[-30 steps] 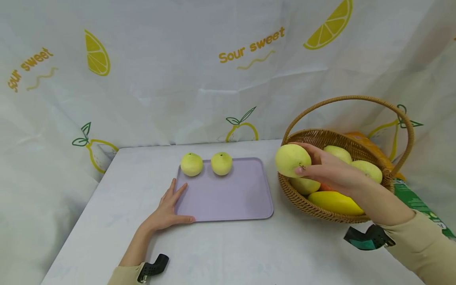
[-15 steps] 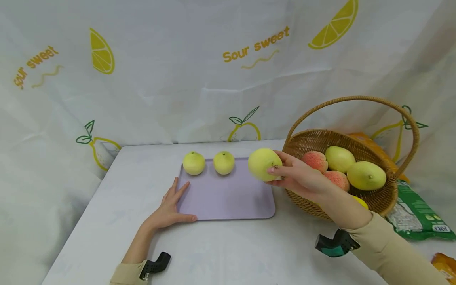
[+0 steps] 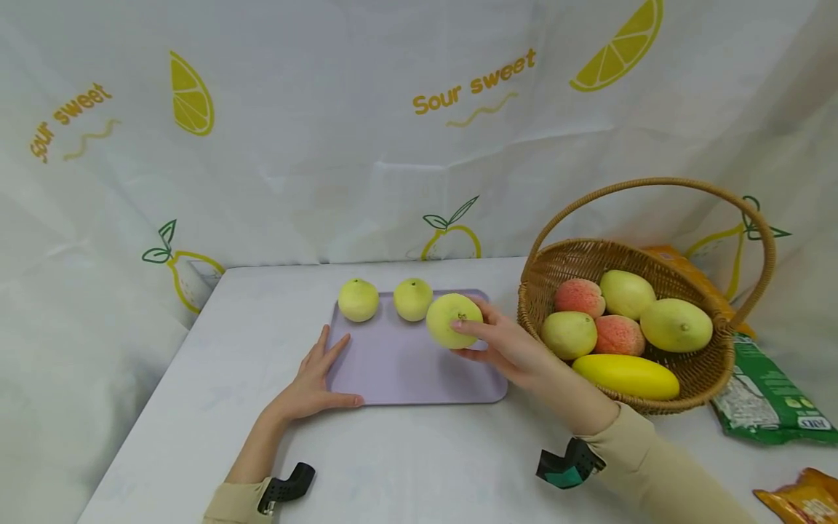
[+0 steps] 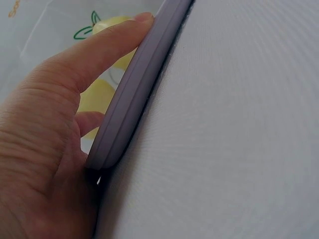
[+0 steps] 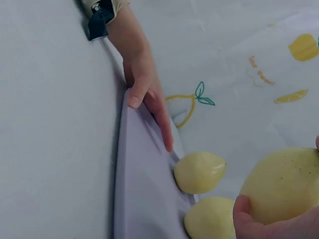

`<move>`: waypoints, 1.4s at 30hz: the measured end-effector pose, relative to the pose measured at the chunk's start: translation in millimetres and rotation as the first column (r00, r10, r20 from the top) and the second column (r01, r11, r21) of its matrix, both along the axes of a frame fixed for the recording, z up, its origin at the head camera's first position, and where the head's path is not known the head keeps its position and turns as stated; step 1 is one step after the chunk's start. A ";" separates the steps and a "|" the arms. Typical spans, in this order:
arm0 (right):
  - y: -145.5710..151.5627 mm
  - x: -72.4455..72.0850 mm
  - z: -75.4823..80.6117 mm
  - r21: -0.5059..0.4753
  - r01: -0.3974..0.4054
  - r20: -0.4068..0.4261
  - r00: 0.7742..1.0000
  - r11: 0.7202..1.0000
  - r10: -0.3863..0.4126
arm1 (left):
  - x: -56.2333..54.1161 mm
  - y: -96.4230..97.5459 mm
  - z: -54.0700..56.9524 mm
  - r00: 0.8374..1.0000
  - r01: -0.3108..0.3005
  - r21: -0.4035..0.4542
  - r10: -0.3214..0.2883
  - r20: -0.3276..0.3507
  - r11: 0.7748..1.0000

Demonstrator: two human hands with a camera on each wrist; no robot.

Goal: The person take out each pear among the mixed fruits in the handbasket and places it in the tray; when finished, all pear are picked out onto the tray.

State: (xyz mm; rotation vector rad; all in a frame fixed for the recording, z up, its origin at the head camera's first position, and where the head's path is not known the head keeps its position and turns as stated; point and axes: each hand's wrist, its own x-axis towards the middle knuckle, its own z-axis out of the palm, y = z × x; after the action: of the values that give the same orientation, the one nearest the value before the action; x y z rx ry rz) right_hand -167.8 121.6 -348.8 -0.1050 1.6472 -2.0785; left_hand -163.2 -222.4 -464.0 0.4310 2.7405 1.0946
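Observation:
My right hand point(image 3: 513, 348) holds a yellow-green pear point(image 3: 440, 320) over the right part of the lilac tray point(image 3: 406, 375), thumb near its dried blossom end. In the right wrist view the held pear point(image 5: 279, 181) looks large, speckled and tapered. Two similar fruits, a left one point(image 3: 358, 300) and a right one point(image 3: 412, 299), sit along the tray's far edge. My left hand point(image 3: 310, 386) rests spread at the tray's near left corner. Its thumb point(image 4: 107, 47) lies against the rim in the left wrist view, its other fingers straight along the left side.
To the right stands a wicker basket point(image 3: 716, 375) with a tall handle. Inside lie peaches point(image 3: 620, 335), more yellow-green fruits point(image 3: 676, 324) and a long yellow fruit point(image 3: 626, 375). A green bag point(image 3: 762, 400) and an orange packet point(image 3: 801, 498) lie beyond it on the right.
My right hand has carried the pear left from above the basket to over the tray, lowering it slightly. The basket's contents now show. My left hand stays at the tray corner.

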 end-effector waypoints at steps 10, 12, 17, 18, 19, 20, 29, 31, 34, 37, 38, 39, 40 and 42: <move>-12.7 -13.4 -38.4 -0.090 0.198 0.099 0.977 0.976 -0.189 | 2.1 3.3 5.2 1.000 -0.002 0.018 0.001 0.020 1.000; -14.1 -15.7 -43.1 -0.104 0.212 0.116 0.973 0.972 -0.199 | 2.2 3.4 6.1 1.000 -0.003 0.015 0.003 0.024 1.000; -17.8 -20.1 -52.7 -0.144 0.250 0.167 0.960 0.957 -0.226 | 1.9 3.4 6.3 1.000 -0.002 0.012 0.002 0.028 1.000; -18.5 -21.1 -54.5 -0.146 0.252 0.174 0.959 0.957 -0.226 | 1.7 3.3 6.1 1.000 -0.002 0.012 0.001 0.028 1.000; -19.1 -22.2 -56.2 -0.147 0.249 0.177 0.959 0.957 -0.222 | 1.6 3.3 6.1 1.000 -0.001 0.012 0.001 0.026 1.000; -19.6 -23.2 -57.5 -0.143 0.248 0.182 0.958 0.958 -0.221 | 1.5 3.3 6.0 1.000 -0.001 0.012 0.001 0.026 1.000; -20.6 -34.2 -64.3 0.133 0.286 0.018 0.957 0.949 -0.291 | 0.7 3.4 5.1 1.000 -0.001 0.007 0.001 0.024 1.000; -19.3 -37.4 -64.9 0.221 0.325 -0.037 0.945 0.919 -0.325 | 0.6 3.0 4.8 1.000 -0.001 0.004 0.001 0.022 1.000; -16.8 -42.1 -67.5 0.287 0.376 -0.089 0.926 0.881 -0.366 | 0.5 2.5 4.4 1.000 -0.001 -0.002 0.001 0.019 1.000; -15.5 -45.5 -71.9 0.308 0.414 -0.122 0.910 0.857 -0.396 | 0.3 2.0 4.0 1.000 -0.001 0.000 0.001 0.017 1.000; -15.7 -47.2 -73.6 0.304 0.427 -0.129 0.904 0.852 -0.407 | 0.3 1.8 3.6 1.000 -0.001 -0.001 0.001 0.017 1.000; -16.3 -48.8 -75.3 0.301 0.437 -0.137 0.899 0.848 -0.415 | 0.3 1.7 3.2 1.000 -0.001 0.000 0.001 0.016 1.000; -17.1 -50.2 -77.1 0.300 0.447 -0.147 0.895 0.843 -0.422 | 0.3 1.5 2.7 1.000 -0.002 0.002 0.002 0.016 1.000; -19.5 -53.1 -79.6 0.299 0.466 -0.167 0.885 0.833 -0.435 | 0.5 1.3 1.9 1.000 -0.002 0.006 0.002 0.014 1.000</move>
State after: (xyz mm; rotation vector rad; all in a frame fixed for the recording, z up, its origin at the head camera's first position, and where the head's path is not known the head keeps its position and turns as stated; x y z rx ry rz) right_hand -220.9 102.1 -428.3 0.3413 2.2300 -2.0985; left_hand -162.7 -221.1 -462.1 0.4198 2.7270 1.1020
